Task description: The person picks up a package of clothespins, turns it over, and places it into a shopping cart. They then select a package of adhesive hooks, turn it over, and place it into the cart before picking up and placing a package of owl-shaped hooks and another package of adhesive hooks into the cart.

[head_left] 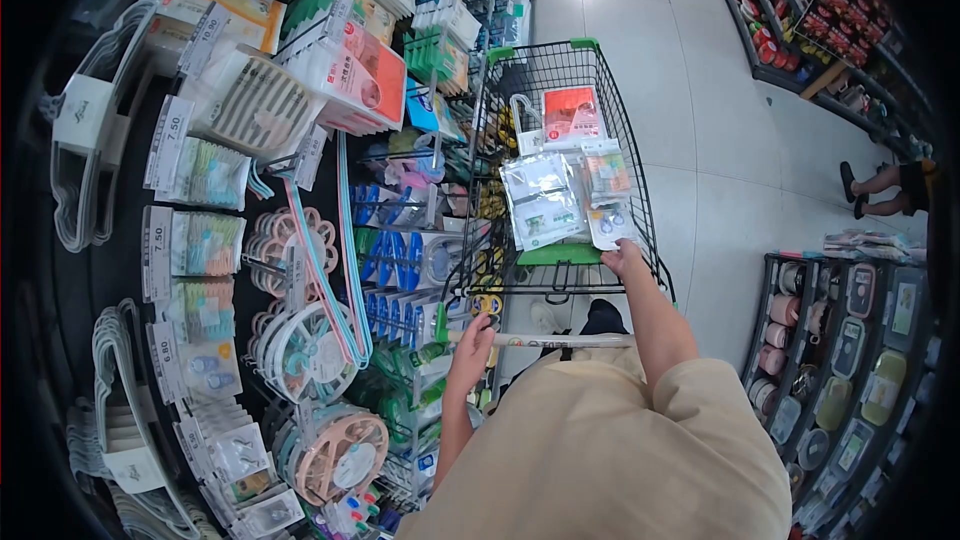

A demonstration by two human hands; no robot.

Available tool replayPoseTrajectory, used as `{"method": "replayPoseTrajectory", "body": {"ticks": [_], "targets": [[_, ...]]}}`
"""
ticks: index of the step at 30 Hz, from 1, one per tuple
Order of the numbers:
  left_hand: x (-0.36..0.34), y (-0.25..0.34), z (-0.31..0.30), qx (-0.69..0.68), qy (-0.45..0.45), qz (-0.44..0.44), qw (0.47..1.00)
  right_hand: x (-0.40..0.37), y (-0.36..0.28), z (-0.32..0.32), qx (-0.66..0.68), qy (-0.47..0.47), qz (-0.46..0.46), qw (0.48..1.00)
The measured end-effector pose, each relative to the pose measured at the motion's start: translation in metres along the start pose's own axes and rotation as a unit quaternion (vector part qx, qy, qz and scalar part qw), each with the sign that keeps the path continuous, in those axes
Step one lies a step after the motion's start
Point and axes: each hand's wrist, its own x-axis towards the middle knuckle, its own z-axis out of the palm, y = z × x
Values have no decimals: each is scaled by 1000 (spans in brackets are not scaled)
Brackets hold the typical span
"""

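Note:
In front of me stands a black wire shopping cart (pixel 632 130) with green corners. My left hand (pixel 472 350) is closed at the left end of its pale handle (pixel 560 341). Over the near part of the basket, my right hand (pixel 622 258) pinches the lower edge of a small clear-and-white packet (pixel 608 226) with blue shapes inside. Beside it lies a larger shiny silver-white packet (pixel 543 202). A packet with pastel items (pixel 606 170) and a red-and-white packet (pixel 572 115) lie farther in. White hangers (pixel 524 115) show at the basket's left.
Racks on my left hold hanging packets (pixel 207 245), round drying racks (pixel 305 350), blue-handled goods (pixel 395 258) and hangers (pixel 85 130). At right is a shelf of food containers (pixel 835 400). Another person's legs (pixel 880 185) show at the far right, below a snack shelf (pixel 845 10).

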Motion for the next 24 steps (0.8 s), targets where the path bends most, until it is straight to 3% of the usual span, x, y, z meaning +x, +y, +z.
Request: {"method": "replayPoseTrajectory", "body": {"ticks": [11, 13, 14, 16, 17, 18, 21, 24], "targets": [[-1, -5, -8, -1, 18, 36, 999, -85, 21, 24, -280, -47, -152, 947], [0, -7, -10, -12, 23, 41, 999, -86, 22, 25, -435, -123, -199, 870], [0, -8, -11, -11, 19, 38, 999, -87, 28, 24, -468, -86, -267, 838], [2, -16, -14, -18, 39, 42, 998, -65, 35, 18, -579, -61, -473, 662], [6, -29, -13, -8, 30, 56, 998, -104, 36, 25, -585, -65, -470, 658], [7, -35, -15, 2, 29, 69, 997, -121, 37, 29, -627, -60, -469, 620], [1, -19, -15, -8, 16, 79, 997, -135, 44, 34, -649, -86, -525, 544], [-2, -15, -17, -1, 30, 97, 995, -134, 49, 38, -656, -117, -553, 500]]}}
